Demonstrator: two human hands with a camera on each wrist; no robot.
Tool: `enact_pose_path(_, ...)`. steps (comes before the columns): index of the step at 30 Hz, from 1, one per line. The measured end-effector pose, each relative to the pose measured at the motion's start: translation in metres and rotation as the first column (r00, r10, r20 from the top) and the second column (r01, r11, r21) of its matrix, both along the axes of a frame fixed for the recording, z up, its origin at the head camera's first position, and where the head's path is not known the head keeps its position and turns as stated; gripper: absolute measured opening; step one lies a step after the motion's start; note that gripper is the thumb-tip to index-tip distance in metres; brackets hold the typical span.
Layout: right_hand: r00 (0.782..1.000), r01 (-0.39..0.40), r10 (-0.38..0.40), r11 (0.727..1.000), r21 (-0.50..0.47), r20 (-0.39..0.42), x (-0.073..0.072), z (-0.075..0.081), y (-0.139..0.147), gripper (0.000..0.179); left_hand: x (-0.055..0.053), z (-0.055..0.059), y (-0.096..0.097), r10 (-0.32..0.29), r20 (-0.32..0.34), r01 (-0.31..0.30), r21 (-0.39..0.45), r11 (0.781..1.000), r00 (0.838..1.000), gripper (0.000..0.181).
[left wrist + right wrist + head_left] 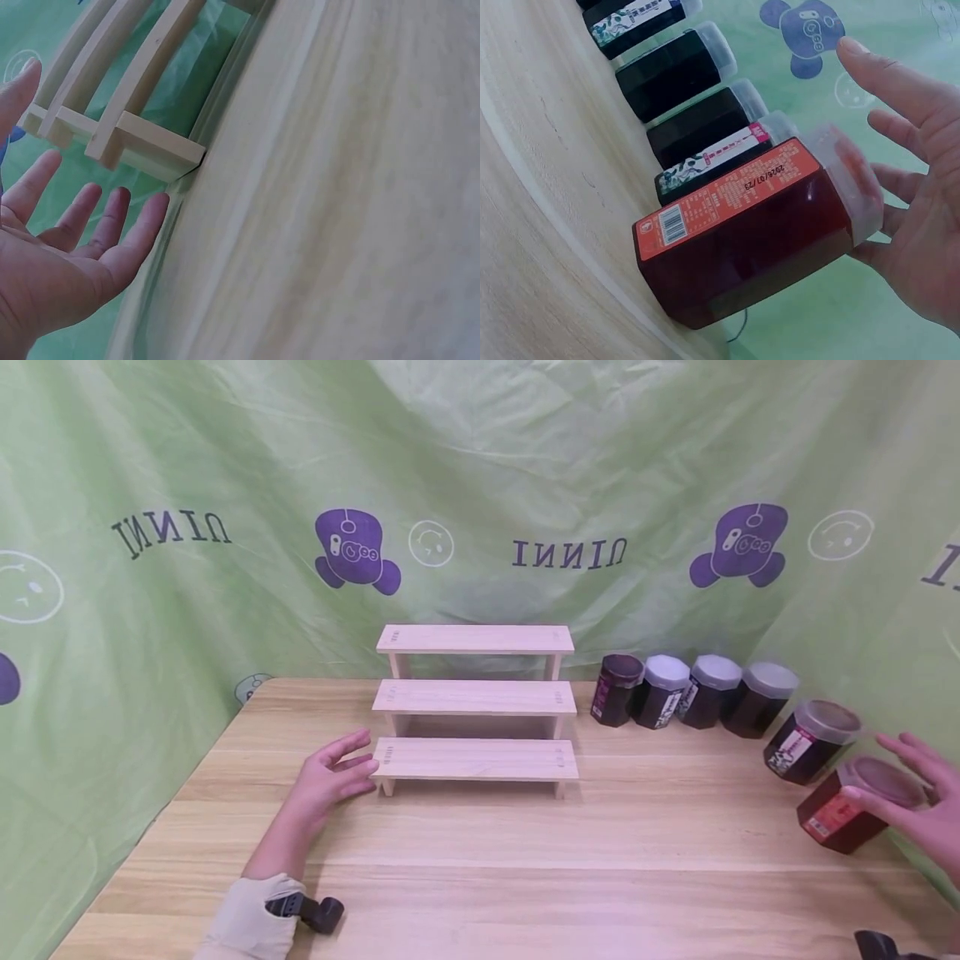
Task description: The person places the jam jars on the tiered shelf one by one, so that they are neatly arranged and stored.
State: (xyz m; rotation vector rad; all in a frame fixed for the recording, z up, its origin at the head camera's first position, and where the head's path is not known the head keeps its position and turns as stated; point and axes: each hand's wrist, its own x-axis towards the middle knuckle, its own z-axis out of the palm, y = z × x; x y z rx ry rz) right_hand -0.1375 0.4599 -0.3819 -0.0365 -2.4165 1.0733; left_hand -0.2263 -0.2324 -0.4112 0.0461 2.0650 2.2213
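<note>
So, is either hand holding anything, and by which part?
Nothing: the right hand is open at the lid of the red jar, the left hand open beside the stand.

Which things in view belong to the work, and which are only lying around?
Likely part of the work:
red-labelled jar, by the right hand
wooden rack, by the left hand
five other jars

Only surroundings:
table
green curtain

Enclosed by creased green cloth (480, 460), printed with purple figures (358, 545) and white smileys (431, 543). Furnished with a wooden table (480, 868).
</note>
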Motion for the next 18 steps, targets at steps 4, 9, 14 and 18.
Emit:
enact_pose_path(4, 1.000, 0.008, -0.006, 0.997, -0.076, 0.024, -0.002, -0.008, 0.007, 0.082, -0.002, -0.005, 0.003, -0.022, 0.009, 0.022, 0.008, 1.000, 1.000, 0.075)
enact_pose_path(9, 0.999, 0.049, -0.046, 0.991, -0.124, 0.021, -0.007, -0.023, 0.024, 0.084, -0.003, -0.009, 0.005, -0.019, 0.021, 0.018, 0.025, 1.000, 1.000, 0.076)
enact_pose_path(14, 0.998, 0.061, -0.062, 0.985, -0.159, 0.002, -0.018, -0.045, 0.053, 0.086, -0.004, -0.012, 0.007, -0.016, 0.022, 0.015, 0.072, 0.997, 1.000, 0.076)
enact_pose_path(18, 0.998, 0.064, -0.067, 0.983, -0.173, -0.012, -0.022, -0.054, 0.066, 0.085, -0.004, -0.013, 0.007, -0.021, 0.014, 0.020, 0.105, 0.994, 1.000, 0.077)
